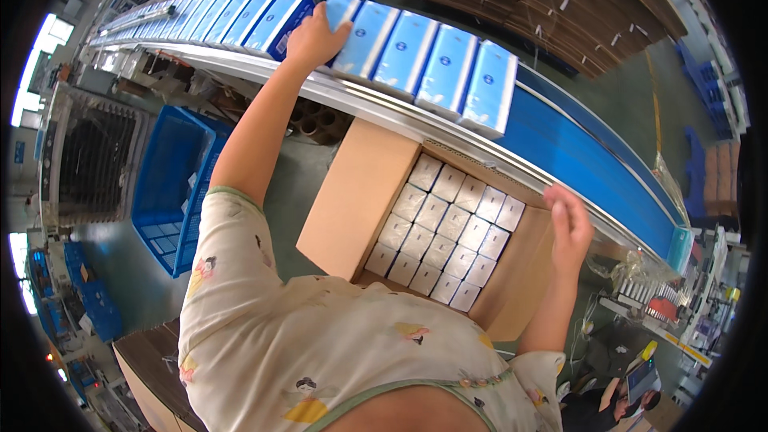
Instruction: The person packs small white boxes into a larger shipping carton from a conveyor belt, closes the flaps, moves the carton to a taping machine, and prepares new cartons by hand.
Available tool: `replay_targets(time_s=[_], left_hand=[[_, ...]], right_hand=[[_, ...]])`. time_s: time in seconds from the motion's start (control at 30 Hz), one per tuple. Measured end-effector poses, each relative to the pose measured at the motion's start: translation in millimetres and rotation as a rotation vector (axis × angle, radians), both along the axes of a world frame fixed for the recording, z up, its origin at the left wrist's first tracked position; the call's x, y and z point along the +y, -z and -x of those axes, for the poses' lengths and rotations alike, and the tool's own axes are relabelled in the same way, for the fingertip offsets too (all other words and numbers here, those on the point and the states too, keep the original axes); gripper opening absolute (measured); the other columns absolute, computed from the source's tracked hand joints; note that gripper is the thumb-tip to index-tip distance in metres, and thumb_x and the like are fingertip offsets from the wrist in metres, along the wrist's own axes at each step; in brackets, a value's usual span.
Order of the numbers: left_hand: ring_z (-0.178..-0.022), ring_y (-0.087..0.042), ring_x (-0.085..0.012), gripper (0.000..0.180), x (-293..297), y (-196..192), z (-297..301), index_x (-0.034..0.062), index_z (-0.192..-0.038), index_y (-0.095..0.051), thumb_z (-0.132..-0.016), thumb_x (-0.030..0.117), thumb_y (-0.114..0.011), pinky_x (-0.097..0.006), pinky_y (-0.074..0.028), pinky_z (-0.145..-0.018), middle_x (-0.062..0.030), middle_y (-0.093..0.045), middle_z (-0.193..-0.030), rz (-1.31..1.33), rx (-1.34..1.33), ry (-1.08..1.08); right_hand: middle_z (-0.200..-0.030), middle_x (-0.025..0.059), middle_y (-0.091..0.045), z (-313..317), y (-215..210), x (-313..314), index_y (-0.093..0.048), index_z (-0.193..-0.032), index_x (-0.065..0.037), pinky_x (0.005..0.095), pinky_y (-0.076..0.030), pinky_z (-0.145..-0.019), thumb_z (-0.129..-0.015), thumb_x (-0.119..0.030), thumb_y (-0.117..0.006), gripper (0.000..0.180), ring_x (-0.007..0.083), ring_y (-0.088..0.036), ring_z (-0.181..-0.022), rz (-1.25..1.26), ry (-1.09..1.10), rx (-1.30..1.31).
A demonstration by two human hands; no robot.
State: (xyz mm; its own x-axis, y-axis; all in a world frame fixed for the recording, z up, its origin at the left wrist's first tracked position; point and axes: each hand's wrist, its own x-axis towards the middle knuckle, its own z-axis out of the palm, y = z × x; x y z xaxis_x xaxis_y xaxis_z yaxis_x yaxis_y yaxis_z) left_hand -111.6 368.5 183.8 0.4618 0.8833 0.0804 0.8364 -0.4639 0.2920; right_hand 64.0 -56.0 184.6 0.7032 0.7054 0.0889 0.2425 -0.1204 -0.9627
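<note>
A row of upright blue-and-white plastic-wrapped packs, probably tissue, stands on the conveyor. My left hand (316, 38) reaches into the gap between the long row (240, 20) at left and a group of several packs (404, 52) at right. Its thumb is spread from the fingers and rests against the group's left end pack (342, 12); some fingertips are hidden. Below the conveyor sits an open cardboard carton (360, 192), with rows of the same kind of packs (440, 228) inside, ends up. My right hand (570, 228) is over the carton's right side, holding nothing, fingers loosely extended.
The blue conveyor belt (576, 144) runs on to the right behind a metal rail (384, 108). A blue crate (172, 184) stands on the floor at left. Flattened cardboard (528, 0) is stacked beyond the conveyor. Another person (600, 408) is at lower right.
</note>
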Motion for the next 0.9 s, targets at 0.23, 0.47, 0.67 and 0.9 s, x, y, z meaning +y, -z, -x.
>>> replay_targets(time_s=[0.23,0.47,0.67,0.9], left_hand=[[-0.097,-0.057,-0.0331,0.088,-76,6,-66,-0.0034,-0.124,-0.037,-0.068,0.061,-0.058,-0.035,-0.045,-0.083,-0.0234,-0.055,-0.108,0.274,-0.096,0.26],[-0.09,-0.06,-0.0264,0.087,-82,6,-51,-0.0029,-0.12,-0.041,-0.059,0.051,-0.074,-0.035,-0.046,-0.082,-0.0213,-0.058,-0.1,0.376,-0.538,0.379],[-0.088,-0.061,-0.0244,0.091,-186,-52,28,-0.0014,-0.125,-0.032,-0.06,0.047,-0.074,-0.039,-0.049,-0.08,-0.0191,-0.059,-0.091,0.348,-0.721,0.483],[-0.095,-0.057,-0.0322,0.094,-281,44,107,0.0001,-0.132,-0.019,-0.066,0.041,-0.072,-0.038,-0.046,-0.082,-0.0233,-0.055,-0.103,0.91,-0.121,0.38]], right_hand=[[-0.104,0.0123,-0.056,-84,15,81,-0.046,-0.113,0.004,0.0275,-0.042,-0.081,-0.074,-0.024,-0.068,0.053,0.0176,-0.053,-0.094,0.105,0.109,0.072],[-0.092,0.0087,-0.059,-83,-17,66,-0.052,-0.097,0.0,0.0268,-0.044,-0.073,-0.066,-0.026,-0.075,0.047,0.013,-0.056,-0.078,0.022,0.099,0.084],[-0.104,0.0117,-0.051,7,-72,-29,-0.036,-0.116,0.002,0.0303,-0.047,-0.077,-0.065,-0.016,-0.074,0.067,0.0173,-0.055,-0.089,-0.154,0.21,-0.238],[-0.098,0.0116,-0.057,99,40,-133,-0.047,-0.11,0.003,0.0299,-0.045,-0.077,-0.067,-0.026,-0.073,0.058,0.0164,-0.056,-0.087,0.365,0.09,0.676]])
